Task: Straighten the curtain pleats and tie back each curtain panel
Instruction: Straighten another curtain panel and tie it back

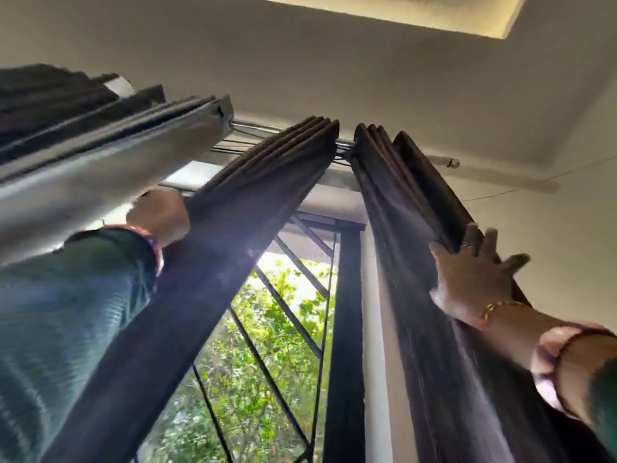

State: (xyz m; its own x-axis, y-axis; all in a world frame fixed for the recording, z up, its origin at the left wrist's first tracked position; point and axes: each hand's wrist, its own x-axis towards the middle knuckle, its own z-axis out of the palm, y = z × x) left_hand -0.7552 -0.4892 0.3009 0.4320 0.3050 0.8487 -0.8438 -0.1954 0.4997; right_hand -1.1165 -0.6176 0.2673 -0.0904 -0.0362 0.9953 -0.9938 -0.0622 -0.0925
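Pleat straightening is judged under way: the middle curtain (233, 228) at 12 o'clock is gripped high by the left hand (158, 217), while the right curtain (410, 262) at 3 o'clock is pressed by the spread right hand (474, 279). Smoothing downward is probably called for next (no tie-back is seen). The grey curtain (100, 182) at 10 o'clock crowds the rod (253, 127); the window grille (283, 312) lies behind.

A barred window (267, 345) shows sunlit green foliage (253, 396) under a pale ceiling (300, 61).

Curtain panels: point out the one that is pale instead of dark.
The grey curtain panel at far left, beside the left hand; the middle panel and the right panel are dark.
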